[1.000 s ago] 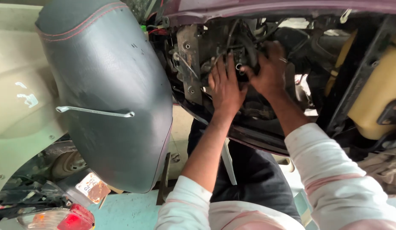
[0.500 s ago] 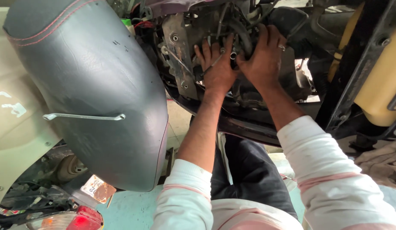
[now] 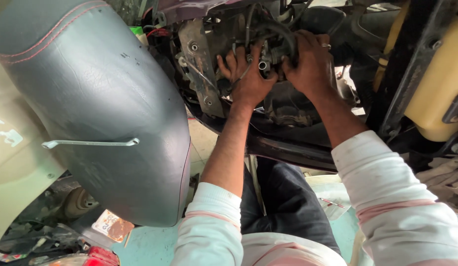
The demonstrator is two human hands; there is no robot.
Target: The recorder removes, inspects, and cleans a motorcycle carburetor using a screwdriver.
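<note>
Closest to me, my white sleeves (image 3: 386,197) with pink bands frame dark trousers (image 3: 288,202) over a pale teal floor (image 3: 150,246). On my left, a grey scooter seat (image 3: 106,98) with red stitching stands tipped up, and a slim steel spanner (image 3: 91,143) lies flat across its face. Past that, both my forearms reach up into the opened engine bay. My left hand (image 3: 248,81) presses its fingers against a small metal carburettor-like part (image 3: 268,56) with a round port, and I cannot tell whether it actually grips it. My right hand (image 3: 312,61), wearing a ring, is clasped around the same part from the other side, just beside the left. A thick black hose (image 3: 283,32) curves over the part. Left of my hands sits a rusty bolted bracket (image 3: 202,64). Far right, a cream-yellow tank (image 3: 436,79) sits behind a black frame bar (image 3: 406,69).
</note>
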